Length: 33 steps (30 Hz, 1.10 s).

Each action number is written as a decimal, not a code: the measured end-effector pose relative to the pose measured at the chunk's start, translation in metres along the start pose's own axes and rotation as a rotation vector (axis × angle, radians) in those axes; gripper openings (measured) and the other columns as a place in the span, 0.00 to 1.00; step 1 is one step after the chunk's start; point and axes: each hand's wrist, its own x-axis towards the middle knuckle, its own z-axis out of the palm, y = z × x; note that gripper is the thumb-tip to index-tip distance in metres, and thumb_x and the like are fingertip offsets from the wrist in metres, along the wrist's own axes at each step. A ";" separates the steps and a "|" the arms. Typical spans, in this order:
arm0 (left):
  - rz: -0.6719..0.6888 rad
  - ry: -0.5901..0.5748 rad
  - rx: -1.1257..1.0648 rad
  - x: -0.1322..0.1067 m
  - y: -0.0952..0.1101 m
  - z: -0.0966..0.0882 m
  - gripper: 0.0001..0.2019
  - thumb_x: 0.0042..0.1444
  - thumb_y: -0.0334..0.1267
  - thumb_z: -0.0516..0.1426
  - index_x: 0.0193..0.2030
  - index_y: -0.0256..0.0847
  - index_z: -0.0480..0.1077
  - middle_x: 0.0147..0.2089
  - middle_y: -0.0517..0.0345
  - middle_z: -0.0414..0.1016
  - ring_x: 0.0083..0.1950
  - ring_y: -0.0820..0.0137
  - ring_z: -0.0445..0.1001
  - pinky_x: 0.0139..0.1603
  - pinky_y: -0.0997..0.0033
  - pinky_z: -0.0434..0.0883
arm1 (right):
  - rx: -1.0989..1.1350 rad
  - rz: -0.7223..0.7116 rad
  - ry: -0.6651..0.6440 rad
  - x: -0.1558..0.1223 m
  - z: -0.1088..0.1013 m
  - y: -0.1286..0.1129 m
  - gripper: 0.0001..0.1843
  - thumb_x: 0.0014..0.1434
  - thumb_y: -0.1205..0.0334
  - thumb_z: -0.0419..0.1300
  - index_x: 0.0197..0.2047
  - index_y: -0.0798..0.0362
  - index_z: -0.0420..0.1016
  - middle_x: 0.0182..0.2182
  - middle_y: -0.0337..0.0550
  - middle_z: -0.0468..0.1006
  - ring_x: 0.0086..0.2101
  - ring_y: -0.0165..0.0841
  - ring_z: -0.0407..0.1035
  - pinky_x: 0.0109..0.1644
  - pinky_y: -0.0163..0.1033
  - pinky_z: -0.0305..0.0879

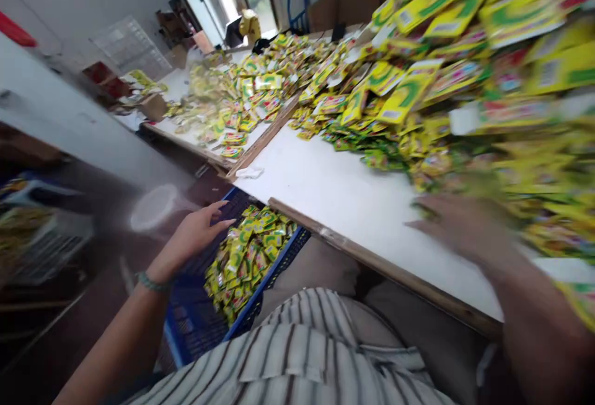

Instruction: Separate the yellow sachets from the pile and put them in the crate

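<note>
My left hand (195, 234) hovers over a blue crate (195, 321) beside my knee, fingers stretched out and holding nothing. The crate holds several small yellow-green sachets (246, 250). My right hand (458, 225) lies on the white table (334, 188) at the edge of a big heap of yellow-green sachets (418, 101). It is smeared by motion, so its fingers are unclear. My striped shirt fills the bottom of the view.
A second white table (186, 85) further back carries more sachets. A pale round tub (153, 206) sits left of the crate. Wire baskets stand at far left, cardboard boxes and a doorway at the back. A wooden strip edges the table.
</note>
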 end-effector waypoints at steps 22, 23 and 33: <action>0.720 -0.105 0.066 0.041 0.252 0.282 0.11 0.56 0.47 0.57 0.32 0.40 0.68 0.33 0.50 0.71 0.37 0.60 0.71 0.37 0.66 0.63 | 0.031 0.276 -0.043 0.004 -0.020 -0.030 0.16 0.39 0.60 0.72 0.23 0.52 0.68 0.25 0.38 0.69 0.27 0.31 0.63 0.28 0.35 0.53; 0.698 -0.122 0.037 0.043 0.256 0.289 0.10 0.54 0.45 0.60 0.32 0.40 0.68 0.34 0.50 0.71 0.38 0.59 0.71 0.38 0.65 0.63 | 0.075 0.299 -0.014 0.005 -0.023 -0.030 0.14 0.43 0.60 0.70 0.24 0.52 0.68 0.24 0.37 0.69 0.27 0.31 0.62 0.29 0.35 0.53; 0.499 -0.379 -0.455 0.055 0.242 0.310 0.13 0.51 0.42 0.59 0.29 0.43 0.56 0.22 0.69 0.59 0.23 0.74 0.63 0.28 0.74 0.62 | 0.650 0.369 0.424 0.015 -0.038 -0.019 0.10 0.51 0.54 0.61 0.33 0.51 0.70 0.30 0.39 0.74 0.35 0.35 0.68 0.38 0.39 0.64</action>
